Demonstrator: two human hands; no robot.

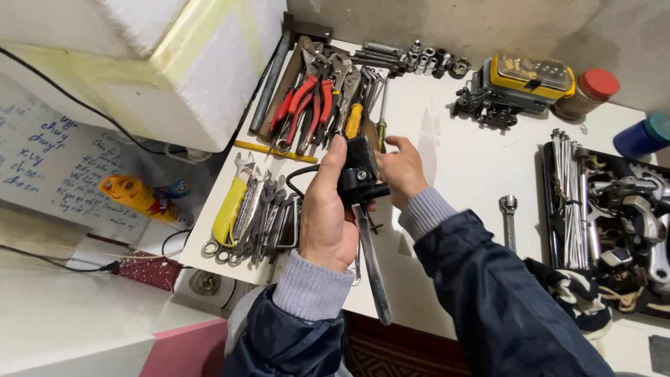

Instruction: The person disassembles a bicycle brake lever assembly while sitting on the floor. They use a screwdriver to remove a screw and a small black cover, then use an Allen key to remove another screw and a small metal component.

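We see a black part (361, 171) over the white table (460, 160). Our sleeves (488, 293) are navy with grey cuffs. The pliers (305, 105) have red handles, the case (530, 75) is yellow, the jar (586, 93) has a red lid, and the bottle (642, 136) is blue.

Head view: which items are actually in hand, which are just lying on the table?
In hand:
- black part, gripped by left hand and right hand
- long flat metal tool, hanging below it

Lying about:
- red-handled pliers
- wrenches
- sockets
- yellow bit case
- lone spanner
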